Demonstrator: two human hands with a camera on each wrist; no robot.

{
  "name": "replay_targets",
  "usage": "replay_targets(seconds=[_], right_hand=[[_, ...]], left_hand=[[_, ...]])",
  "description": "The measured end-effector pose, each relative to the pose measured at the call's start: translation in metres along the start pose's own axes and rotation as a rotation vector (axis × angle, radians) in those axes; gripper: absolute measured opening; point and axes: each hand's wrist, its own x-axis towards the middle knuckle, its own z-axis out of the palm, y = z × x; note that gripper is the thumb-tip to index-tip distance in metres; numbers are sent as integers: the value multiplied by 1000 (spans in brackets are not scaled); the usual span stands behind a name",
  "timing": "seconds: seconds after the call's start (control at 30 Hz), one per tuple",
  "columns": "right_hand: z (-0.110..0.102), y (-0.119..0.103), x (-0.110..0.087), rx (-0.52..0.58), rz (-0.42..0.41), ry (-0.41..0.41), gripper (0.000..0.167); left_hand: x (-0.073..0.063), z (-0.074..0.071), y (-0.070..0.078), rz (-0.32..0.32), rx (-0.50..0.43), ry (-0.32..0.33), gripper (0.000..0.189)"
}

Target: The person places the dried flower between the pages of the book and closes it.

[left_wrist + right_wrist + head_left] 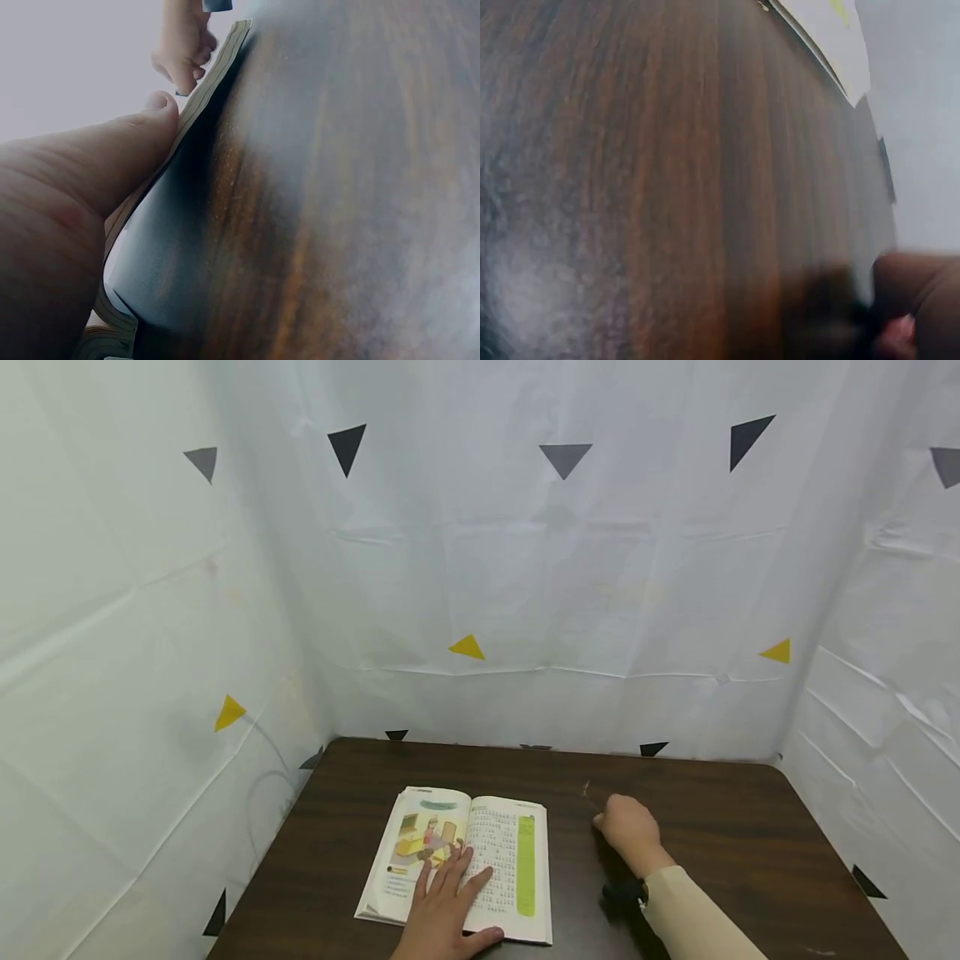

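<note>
An open book (531,881) with a picture on its left page and rows of text on its right page lies on the dark wooden table. My left hand (442,906) rests on its lower middle, fingers spread across both pages. In the left wrist view, the thumb (142,135) lies along the page edges. To the right of the book, my right hand (632,828) is held low with curled fingers. A thin, slender object (588,791) sticks out from its fingertips; its kind is too small to tell. Only part of the right hand (922,300) shows in the right wrist view.
The brown table (735,827) runs back to a white curtain (525,585) with black, grey and yellow triangles, which also hangs at both sides. A dark band (626,893) is on the right wrist, by a cream sleeve (690,914).
</note>
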Motion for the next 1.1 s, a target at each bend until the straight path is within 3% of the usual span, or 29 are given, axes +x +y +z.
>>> replay_targets(seconds=[0.1, 0.27, 0.53, 0.8, 1.1], right_hand=[[2, 7, 0, 103, 31, -19, 48], [1, 11, -2, 215, 41, -12, 46], [0, 9, -10, 227, 67, 13, 23], [5, 9, -17, 258, 77, 45, 23], [10, -2, -31, 386, 82, 66, 28]], left_hand=[[-1, -1, 1, 7, 10, 5, 95], [-3, -2, 1, 14, 17, 28, 91], [-4, 2, -1, 41, -2, 66, 91], [-5, 0, 1, 61, 5, 100, 88], [-2, -10, 7, 24, 32, 16, 87]])
